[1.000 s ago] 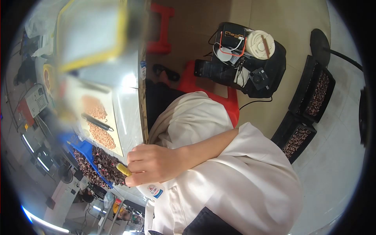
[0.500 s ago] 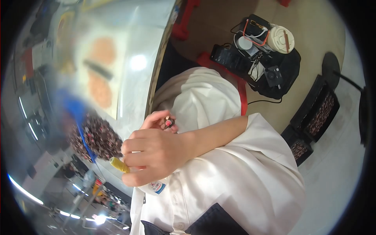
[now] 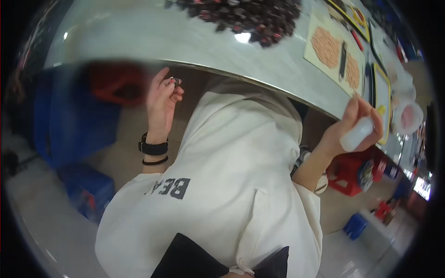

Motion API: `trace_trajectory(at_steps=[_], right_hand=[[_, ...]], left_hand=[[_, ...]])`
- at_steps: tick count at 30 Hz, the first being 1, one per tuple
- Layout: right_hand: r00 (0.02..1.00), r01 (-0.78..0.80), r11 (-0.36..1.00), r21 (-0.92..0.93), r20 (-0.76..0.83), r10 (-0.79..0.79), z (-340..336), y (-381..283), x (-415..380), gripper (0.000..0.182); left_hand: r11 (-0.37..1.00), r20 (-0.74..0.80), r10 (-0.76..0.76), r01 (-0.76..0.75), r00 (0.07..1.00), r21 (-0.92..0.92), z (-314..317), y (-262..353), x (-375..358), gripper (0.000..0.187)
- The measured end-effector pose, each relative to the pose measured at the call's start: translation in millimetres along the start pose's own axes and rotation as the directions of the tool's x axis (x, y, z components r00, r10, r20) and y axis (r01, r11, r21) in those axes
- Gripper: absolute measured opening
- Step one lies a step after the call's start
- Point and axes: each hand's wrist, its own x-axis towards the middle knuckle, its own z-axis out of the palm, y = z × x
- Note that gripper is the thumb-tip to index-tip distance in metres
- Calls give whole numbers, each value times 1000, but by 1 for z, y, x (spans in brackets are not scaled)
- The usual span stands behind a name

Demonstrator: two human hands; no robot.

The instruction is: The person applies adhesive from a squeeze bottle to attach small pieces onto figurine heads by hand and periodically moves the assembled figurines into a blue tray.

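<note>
My left hand (image 3: 162, 99), a black band at its wrist, is raised at the left just off the table's front edge, its fingers closed on a small dark piece (image 3: 175, 82) with pink and white on it. At the right, my right hand (image 3: 359, 123) is wrapped round a small whitish bottle (image 3: 357, 134). A bit of yellow shows at one of its fingertips. Dark pieces with pink spots (image 3: 252, 18) lie heaped on the table (image 3: 185, 44). Near my right hand is a pale board (image 3: 315, 53) bearing two patches of small orange-pink pieces (image 3: 326, 47) and a dark flat tool (image 3: 343, 60).
Yellow-rimmed trays (image 3: 383, 92) and clear cups (image 3: 408, 116) stand at the right of the table. Blue bins (image 3: 76, 125) and a red stool (image 3: 118, 85) are at the left, partly blurred. Another red stool (image 3: 343, 173) is below the right side.
The view has swung round. My hands, one over the other before, are now far apart, the left still with the small piece. The bottle, partly hidden under my right hand before, shows more fully.
</note>
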Motion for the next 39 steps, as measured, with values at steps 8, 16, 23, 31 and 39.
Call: trace_trajectory(at_steps=[8, 16, 23, 31, 39], right_hand=[[974, 221, 934, 279, -9, -227, 55, -25, 45, 35], [910, 362, 887, 285, 97, -403, 72, -16, 57, 33], [960, 214, 922, 323, 106, -260, 54, 26, 55, 38], [932, -226, 771, 595, 361, -6, 65, -4, 25, 37], [807, -471, 541, 697, 588, -55, 74, -40, 6, 36]], left_hand=[[815, -387, 568, -561, 726, 144, -52, 32, 9, 60], [130, -16, 985, -683, 170, 719, -33, 67, 97, 52], [193, 37, 938, -605, 346, 773, -23, 54, 114, 47], [181, -18, 932, -422, 363, 888, -25, 54, 118, 46], [186, -43, 903, -301, 427, 935, -12, 66, 111, 40]])
